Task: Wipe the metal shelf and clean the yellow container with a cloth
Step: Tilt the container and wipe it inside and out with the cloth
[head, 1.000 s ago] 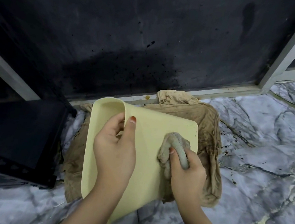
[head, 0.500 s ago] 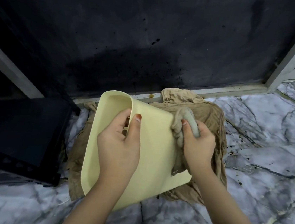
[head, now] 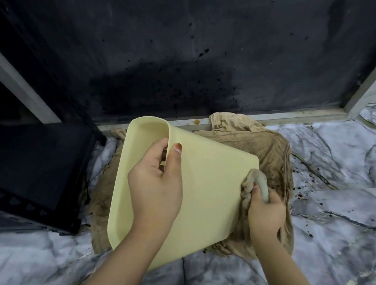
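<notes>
item: pale yellow plastic container (head: 202, 191), tilted above a tan rag (head: 272, 152) on the marble floor (head: 343, 164). left hand (head: 156, 185) pinches its rim; right hand (head: 265, 212) clutches a wadded grey cloth (head: 257, 183) at its edge. risk: one-sided pinch may slip under wiping pressure.

surface: marble floor (head: 327, 228) | on it: brown cloth (head: 272, 152), black metal shelf (head: 28, 159)

The scene was lit softly from above, with the grey-veined marble floor (head: 339, 206) evenly bright. The dark matte wall panel (head: 171, 35) was left dim. Straight frame lines were bent by wide-angle distortion near the edges. Slight softness was seen throughout.
</notes>
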The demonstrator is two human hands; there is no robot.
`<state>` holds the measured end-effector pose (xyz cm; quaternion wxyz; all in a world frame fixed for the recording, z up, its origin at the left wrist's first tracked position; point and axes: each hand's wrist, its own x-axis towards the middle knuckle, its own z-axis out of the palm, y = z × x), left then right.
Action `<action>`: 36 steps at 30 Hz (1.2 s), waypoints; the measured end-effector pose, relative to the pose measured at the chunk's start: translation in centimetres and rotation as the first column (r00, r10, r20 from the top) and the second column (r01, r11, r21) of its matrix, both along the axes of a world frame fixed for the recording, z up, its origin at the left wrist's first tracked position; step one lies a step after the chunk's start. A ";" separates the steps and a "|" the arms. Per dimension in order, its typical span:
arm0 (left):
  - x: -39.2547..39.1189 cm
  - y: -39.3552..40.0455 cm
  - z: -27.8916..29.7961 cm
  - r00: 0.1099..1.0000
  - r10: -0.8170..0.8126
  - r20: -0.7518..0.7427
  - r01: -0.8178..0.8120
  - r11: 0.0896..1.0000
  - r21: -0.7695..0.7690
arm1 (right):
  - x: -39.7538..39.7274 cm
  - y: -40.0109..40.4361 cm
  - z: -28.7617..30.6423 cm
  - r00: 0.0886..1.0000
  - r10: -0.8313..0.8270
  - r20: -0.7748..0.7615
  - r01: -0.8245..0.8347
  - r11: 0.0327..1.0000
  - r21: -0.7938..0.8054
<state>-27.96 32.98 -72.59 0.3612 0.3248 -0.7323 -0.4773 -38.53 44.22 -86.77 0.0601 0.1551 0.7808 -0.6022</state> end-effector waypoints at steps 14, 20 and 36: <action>0.3 0.5 -0.2 0.999 -0.026 0.022 0.027 0.998 -0.054 | 3.0 -4.6 11.8 0.757 0.399 -0.518 -0.472 0.881 -0.011; 0.7 0.2 -0.3 0.998 -0.054 0.011 0.054 0.999 -0.001 | -0.5 -3.2 9.7 0.860 0.396 -0.323 -0.415 0.910 0.011; 0.9 -0.7 0.4 0.975 -0.216 0.049 0.214 0.976 0.043 | -4.1 4.2 4.5 0.951 0.296 -0.092 -0.281 0.949 0.145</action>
